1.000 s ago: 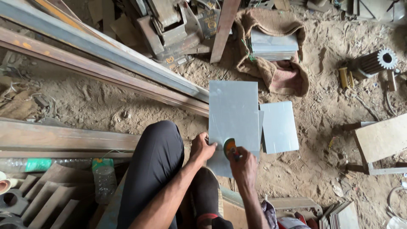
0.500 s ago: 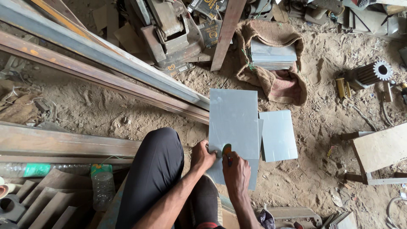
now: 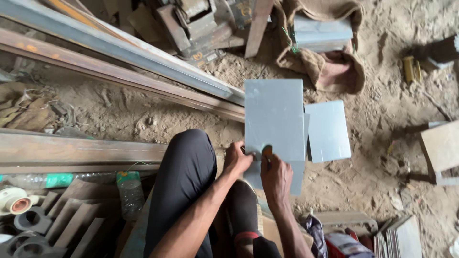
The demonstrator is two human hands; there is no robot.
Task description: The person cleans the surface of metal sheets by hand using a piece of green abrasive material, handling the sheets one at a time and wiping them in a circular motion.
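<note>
The left hand (image 3: 237,160) pinches the near edge of a smooth grey metal sheet (image 3: 274,119), flat and rectangular, lying on the sandy floor (image 3: 143,114) before the knee. The right hand (image 3: 276,177) is closed around a small orange-tipped tool (image 3: 266,151) pressed on it. A second sheet (image 3: 328,131) lies beside. Farther off, a coarse burlap sack (image 3: 334,71) holds stacked sheets (image 3: 322,31), count unclear.

The right hand (image 3: 276,177) covers the lower part of the top grey sheet (image 3: 274,119), and that sheet hides most of another grey sheet (image 3: 296,177) under it. The small orange thing (image 3: 266,150) by the fingers is too tiny to tell (maybe a tool tip). The plastic bottle (image 3: 130,191) and the long metal beams (image 3: 119,48) are cut off or partly hidden.
</note>
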